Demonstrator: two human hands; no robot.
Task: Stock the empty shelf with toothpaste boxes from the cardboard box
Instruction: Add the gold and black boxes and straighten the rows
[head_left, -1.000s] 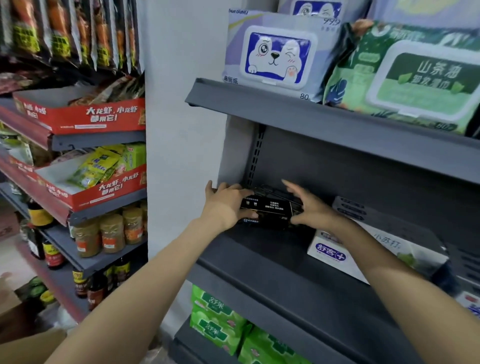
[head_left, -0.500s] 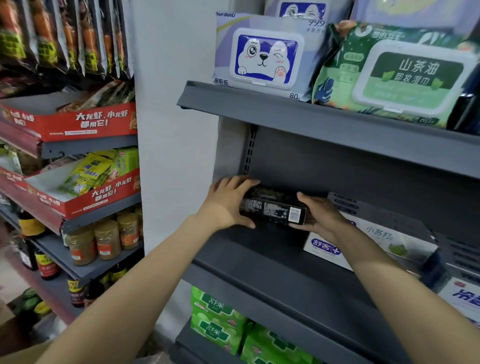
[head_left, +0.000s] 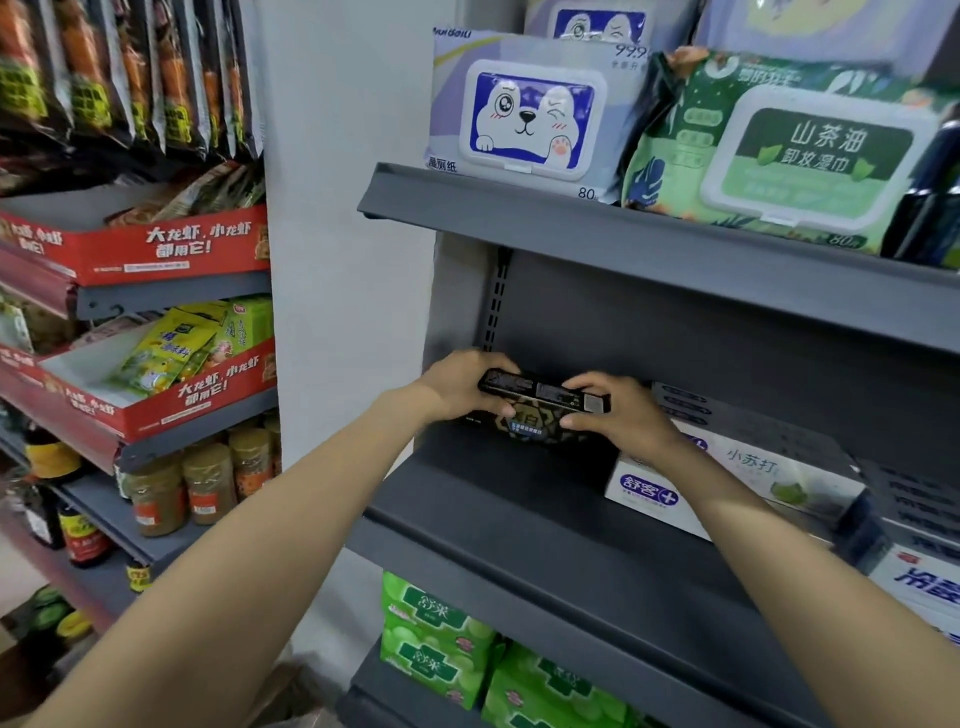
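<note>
- Hands meet at the middle of the frame: the left hand (head_left: 457, 387) grips the left end of a black toothpaste box (head_left: 540, 397), fingers curled over its top edge.
- The right hand (head_left: 615, 410) holds the right end of the same box, thumb and fingers pinching it from above and from the front.
- The box lies lengthwise at the back left part of the grey shelf (head_left: 519, 525), close to the rear panel; I cannot tell if it is one box or two stacked, because a dark printed face (head_left: 527, 423) shows just under the top one.
- Just beside it, to the right of the frame, a white toothpaste carton (head_left: 737, 480) with blue and green print lies on the same shelf, partly under the right forearm.
- On the upper shelf, at the top of the frame, stand a wet wipes pack with a cartoon dog (head_left: 530, 114) and a green wipes pack (head_left: 795, 156).
- Green packs (head_left: 441, 639) sit on the shelf below, at the bottom centre.
- At the left of the frame another rack carries red display trays (head_left: 156, 249) and jars (head_left: 202, 483).
</note>
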